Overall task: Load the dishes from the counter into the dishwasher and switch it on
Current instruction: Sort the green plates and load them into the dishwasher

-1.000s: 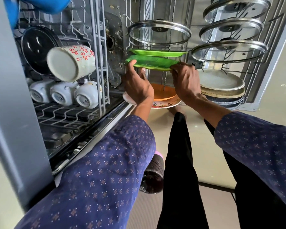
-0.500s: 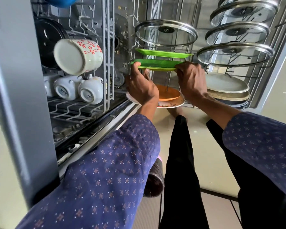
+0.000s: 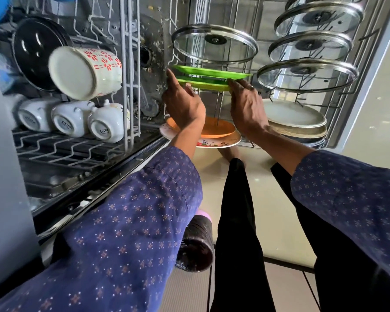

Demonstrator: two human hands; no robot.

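Observation:
The dishwasher's lower rack (image 3: 338, 102) is pulled out in front of me. A green plate (image 3: 203, 84) stands in its tines right beside a second green plate (image 3: 212, 73). My left hand (image 3: 182, 104) holds its left edge with the thumb stretched along the rim. Over at the plate's right edge, my right hand (image 3: 245, 104) grips it with the fingertips. A glass lid (image 3: 214, 45) stands behind the green plates. An orange plate (image 3: 218, 129) and a white patterned plate (image 3: 223, 143) stand in front of them, partly hidden by my wrists.
Three more glass lids (image 3: 306, 74) and several pale plates (image 3: 295, 113) fill the rack's right side. The upper rack (image 3: 65, 152) on the left carries a flowered mug (image 3: 83, 73), white cups (image 3: 65, 119) and a black pan (image 3: 35, 52). A dark round object (image 3: 196, 244) lies by my legs.
Both hands have pushed the green plate a little deeper and straightened it next to the other green plate. The view has moved closer to the rack.

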